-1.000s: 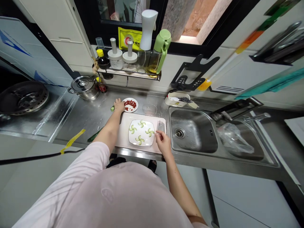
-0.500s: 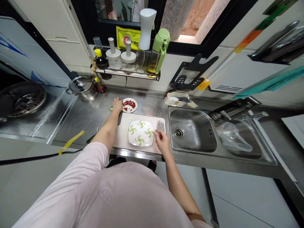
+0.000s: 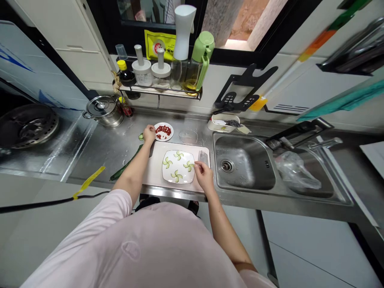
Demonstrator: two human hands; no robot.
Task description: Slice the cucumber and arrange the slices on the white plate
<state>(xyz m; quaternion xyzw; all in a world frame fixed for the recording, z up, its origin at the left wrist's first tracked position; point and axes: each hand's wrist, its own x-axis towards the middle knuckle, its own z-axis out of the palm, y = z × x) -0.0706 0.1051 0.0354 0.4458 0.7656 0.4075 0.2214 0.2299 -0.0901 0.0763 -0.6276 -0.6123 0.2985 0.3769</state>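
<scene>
My left hand (image 3: 149, 134) rests curled at the back of the steel counter (image 3: 99, 154), just behind the white cutting board (image 3: 154, 172). A small cucumber piece (image 3: 141, 137) lies beside its fingers. To its right is a small round plate of red goji berries (image 3: 163, 132). My right hand (image 3: 204, 176) sits at the board's right side, fingertips at the rim of a square white plate (image 3: 178, 167) with cucumber slices in pinwheels. A translucent flat object (image 3: 203, 158) stands just beyond those fingertips. A long dark-green cucumber strip (image 3: 126, 163) lies left of the board.
A clear round dish (image 3: 188, 137) stands behind the board. To the right is a steel sink (image 3: 241, 164), with a plastic bag (image 3: 295, 172) in its second basin. At the back are a lidded steel pot (image 3: 103, 111), a shelf of bottles and jars (image 3: 159, 91), and a gas burner (image 3: 27, 126).
My left forearm has shifted, exposing more of the long cucumber strip. My right hand has moved slightly up and left toward the plate's rim. The view has tilted a little.
</scene>
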